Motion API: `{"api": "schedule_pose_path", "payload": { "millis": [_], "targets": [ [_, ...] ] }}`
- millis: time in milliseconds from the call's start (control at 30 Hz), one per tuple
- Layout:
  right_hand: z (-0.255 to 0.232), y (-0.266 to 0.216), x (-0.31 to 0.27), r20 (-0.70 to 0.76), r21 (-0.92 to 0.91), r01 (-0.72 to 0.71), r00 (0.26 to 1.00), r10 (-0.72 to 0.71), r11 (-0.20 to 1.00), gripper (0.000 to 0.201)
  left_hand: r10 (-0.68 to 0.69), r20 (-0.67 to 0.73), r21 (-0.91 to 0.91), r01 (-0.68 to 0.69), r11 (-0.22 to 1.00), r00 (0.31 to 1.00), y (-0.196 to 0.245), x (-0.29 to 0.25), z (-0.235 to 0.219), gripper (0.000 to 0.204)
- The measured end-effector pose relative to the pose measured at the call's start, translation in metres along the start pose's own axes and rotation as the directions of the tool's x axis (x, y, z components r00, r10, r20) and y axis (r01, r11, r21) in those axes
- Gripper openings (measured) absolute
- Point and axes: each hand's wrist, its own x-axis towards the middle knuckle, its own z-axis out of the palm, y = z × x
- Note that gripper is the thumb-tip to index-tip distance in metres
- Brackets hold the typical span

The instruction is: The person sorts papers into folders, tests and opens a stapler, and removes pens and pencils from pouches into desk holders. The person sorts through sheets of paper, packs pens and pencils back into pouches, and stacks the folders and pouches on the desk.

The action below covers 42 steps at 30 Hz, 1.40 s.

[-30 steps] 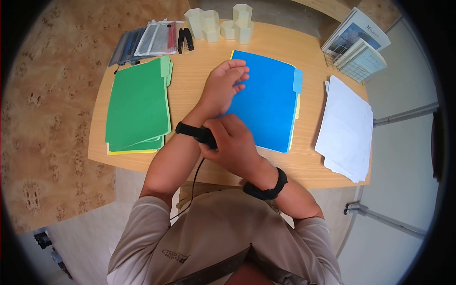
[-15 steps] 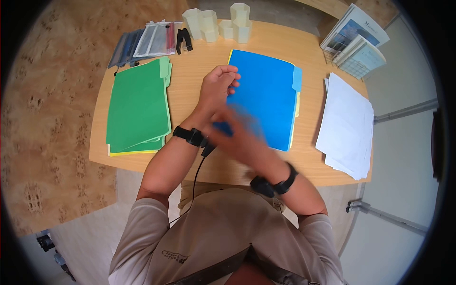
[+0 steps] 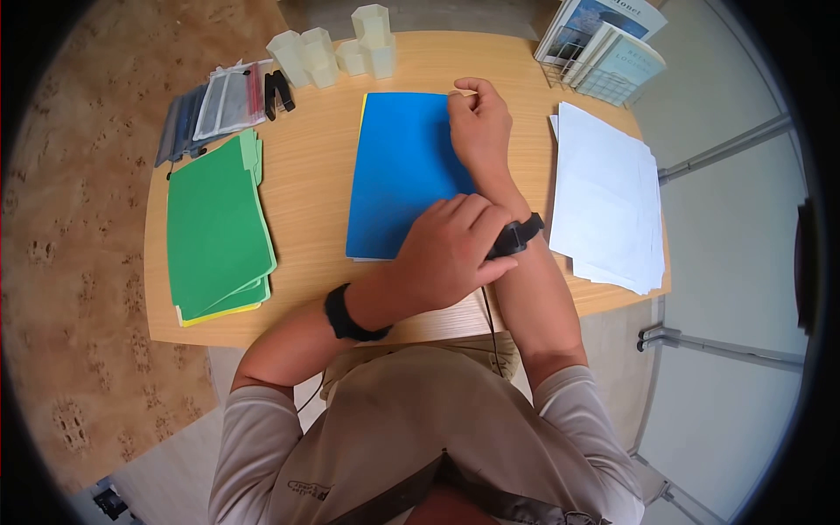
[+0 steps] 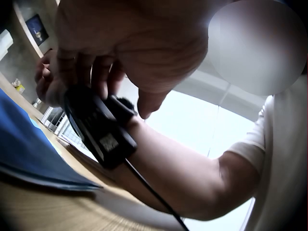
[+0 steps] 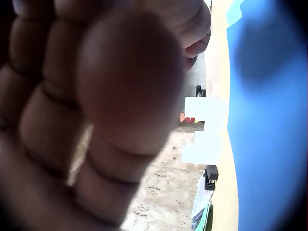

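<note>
In the head view my left hand [image 3: 455,241] reaches across and grips the small black wrist camera [image 3: 507,241] strapped on my right forearm. The left wrist view shows its fingers [image 4: 101,72] and thumb around the camera's black body, from which a thin cable runs down. My right hand [image 3: 483,131] is raised over the right edge of a blue file folder [image 3: 402,175], fingers loosely curled and holding nothing. Close fingers [image 5: 130,86] fill much of the right wrist view, dark and blurred. Another black band [image 3: 346,315] circles my left wrist.
Green folders [image 3: 219,232] lie stacked at left, white paper sheets [image 3: 604,201] at right. Along the back are zip pouches [image 3: 229,101], a black stapler [image 3: 278,94], pale hexagonal holders [image 3: 319,57] and a wire rack [image 3: 604,83] with books. The cable [image 3: 490,324] hangs towards my lap.
My right hand let go of the black camera on my left wrist and moved right and forward. My left hand crossed over and took hold of the right wrist's camera. The head view turned right.
</note>
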Motion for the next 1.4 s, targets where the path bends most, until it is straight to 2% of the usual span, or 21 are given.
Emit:
{"api": "schedule_pose_path", "payload": {
  "millis": [233, 333, 400, 433, 500, 533, 567, 600, 633, 700, 733, 800, 833, 900, 933, 967, 1000, 1033, 1100, 1233, 1400],
  "targets": [
    [-0.001, 0.006, -0.002, 0.04, -0.149, 0.012, 0.999, -0.006, 0.989, 0.025, -0.091, 0.0, -0.11, 0.09, 0.99, 0.996, -0.009, 0.002, 0.013, 0.04],
    [0.0, 0.011, -0.006, 0.043, -0.214, 0.095, 0.995, -0.088, 0.972, 0.025, -0.145, -0.016, -0.195, 0.139, 0.971, 0.989, -0.019, -0.002, 0.019, 0.04],
    [0.003, 0.016, -0.008, 0.034, -0.359, 0.247, 0.967, -0.252, 0.9, 0.024, -0.176, -0.034, -0.182, 0.167, 0.969, 0.984, -0.023, -0.004, 0.019, 0.039],
    [0.003, 0.014, -0.01, 0.034, -0.359, 0.246, 0.967, -0.251, 0.9, 0.024, -0.176, -0.032, -0.182, 0.167, 0.969, 0.984, -0.023, -0.005, 0.018, 0.039],
    [0.003, 0.009, -0.014, 0.045, -0.081, 0.159, 0.987, -0.156, 0.984, 0.02, -0.169, 0.007, -0.166, 0.168, 0.972, 0.986, -0.025, -0.006, 0.015, 0.039],
    [0.002, 0.007, -0.011, 0.046, -0.08, 0.159, 0.987, -0.156, 0.984, 0.02, -0.17, 0.007, -0.166, 0.168, 0.972, 0.986, -0.024, -0.006, 0.014, 0.039],
    [0.0, 0.006, -0.007, 0.095, 0.352, -0.147, 0.988, 0.121, 0.924, 0.017, -0.119, 0.001, -0.129, 0.118, 0.985, 0.993, -0.024, -0.007, 0.012, 0.039],
    [-0.001, 0.005, -0.004, 0.255, 0.681, -0.416, 0.906, 0.338, 0.603, 0.014, -0.069, -0.002, -0.091, 0.069, 0.993, 0.998, -0.023, -0.007, 0.01, 0.039],
    [-0.003, 0.008, -0.004, 0.257, 0.681, -0.417, 0.906, 0.337, 0.602, 0.014, -0.071, -0.003, -0.088, 0.07, 0.994, 0.998, -0.022, -0.006, 0.009, 0.039],
    [-0.004, 0.014, -0.004, 0.506, 0.814, -0.568, 0.798, 0.328, 0.125, 0.012, -0.027, 0.035, -0.096, 0.03, 0.995, 0.999, -0.019, -0.003, 0.006, 0.038],
    [-0.004, 0.01, -0.006, 0.507, 0.813, -0.568, 0.797, 0.327, 0.125, 0.012, -0.027, 0.034, -0.095, 0.03, 0.995, 0.999, -0.017, -0.001, 0.003, 0.038],
    [-0.005, 0.004, -0.011, 0.408, 0.804, -0.505, 0.853, 0.326, 0.313, 0.012, -0.063, 0.143, -0.155, 0.085, 0.984, 0.988, -0.016, 0.0, -0.002, 0.033],
    [-0.007, 0.001, -0.011, 0.411, 0.802, -0.508, 0.851, 0.327, 0.314, 0.012, -0.066, 0.141, -0.156, 0.088, 0.984, 0.988, -0.019, 0.0, -0.005, 0.033],
    [-0.014, 0.0, -0.007, 0.351, 0.77, -0.448, 0.892, 0.285, 0.454, 0.012, -0.159, -0.013, -0.325, 0.146, 0.935, 0.987, -0.036, 0.004, -0.016, 0.025],
    [-0.018, 0.0, -0.008, 0.348, 0.771, -0.447, 0.892, 0.288, 0.454, 0.012, -0.158, -0.009, -0.326, 0.146, 0.934, 0.987, -0.046, 0.006, -0.025, 0.025],
    [-0.021, 0.0, -0.009, 0.348, 0.763, -0.439, 0.898, 0.271, 0.475, 0.012, -0.399, -0.029, -0.569, 0.314, 0.76, 0.916, -0.06, 0.006, -0.035, 0.017],
    [-0.023, 0.001, -0.011, 0.351, 0.753, -0.432, 0.902, 0.252, 0.496, 0.012, -0.615, 0.018, -0.766, 0.406, 0.498, 0.788, -0.073, 0.006, -0.045, 0.015],
    [-0.025, 0.003, -0.013, 0.359, 0.75, -0.439, 0.899, 0.253, 0.495, 0.012, -0.621, 0.014, -0.767, 0.407, 0.497, 0.784, -0.086, 0.003, -0.053, 0.015],
    [-0.027, 0.009, -0.018, 0.338, 0.637, -0.382, 0.919, 0.202, 0.67, 0.013, -0.752, 0.067, -0.954, 0.263, 0.144, 0.655, -0.112, -0.005, -0.066, 0.016],
    [-0.037, 0.017, -0.03, 0.415, 0.453, -0.394, 0.887, 0.202, 0.8, 0.013, -0.795, 0.088, -0.964, 0.252, 0.083, 0.6, -0.147, -0.029, -0.072, 0.015],
    [-0.052, 0.018, -0.035, 0.446, 0.381, -0.39, 0.872, 0.203, 0.839, 0.014, -0.821, 0.063, -0.957, 0.268, 0.112, 0.567, -0.159, -0.047, -0.066, 0.015]
  ]
}}
